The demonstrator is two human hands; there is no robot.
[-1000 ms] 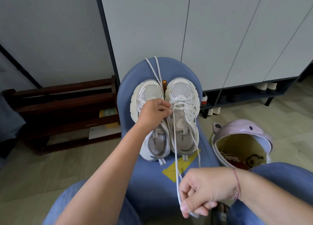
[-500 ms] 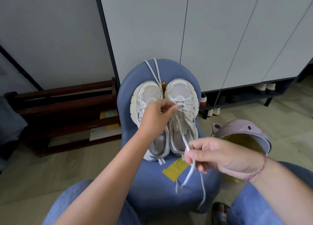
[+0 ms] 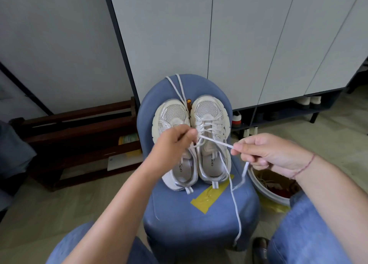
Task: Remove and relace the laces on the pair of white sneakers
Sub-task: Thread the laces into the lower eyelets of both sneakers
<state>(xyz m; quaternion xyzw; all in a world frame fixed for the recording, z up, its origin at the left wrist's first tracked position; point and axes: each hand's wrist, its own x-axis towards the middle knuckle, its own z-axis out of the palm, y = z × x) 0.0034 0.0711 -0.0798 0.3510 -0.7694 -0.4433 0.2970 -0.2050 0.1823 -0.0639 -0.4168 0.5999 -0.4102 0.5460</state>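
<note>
Two white sneakers stand side by side, toes away from me, on a blue padded stool point(image 3: 199, 220). The left sneaker point(image 3: 175, 114) has no lace in its eyelets. The right sneaker point(image 3: 211, 112) is partly laced. My left hand point(image 3: 171, 146) pinches the white lace point(image 3: 216, 141) at the right sneaker's eyelets. My right hand point(image 3: 264, 152) pinches the same lace farther along, to the right of the shoes, so it runs taut between my hands. The lace's free ends hang down over the stool's front. A second loose lace point(image 3: 175, 86) lies across the stool's far edge.
A strip of yellow tape point(image 3: 209, 197) sticks to the stool's seat. A pale round bin point(image 3: 266, 192) sits on the floor under my right wrist. Grey cabinet doors point(image 3: 239, 44) stand behind the stool, with shoes beneath them. Dark wooden racks point(image 3: 75, 128) are at left. My jeans-clad knees flank the stool.
My right hand has risen from near my lap and swung right, drawing the lace sideways out of the right sneaker. My left hand has stayed at the eyelets.
</note>
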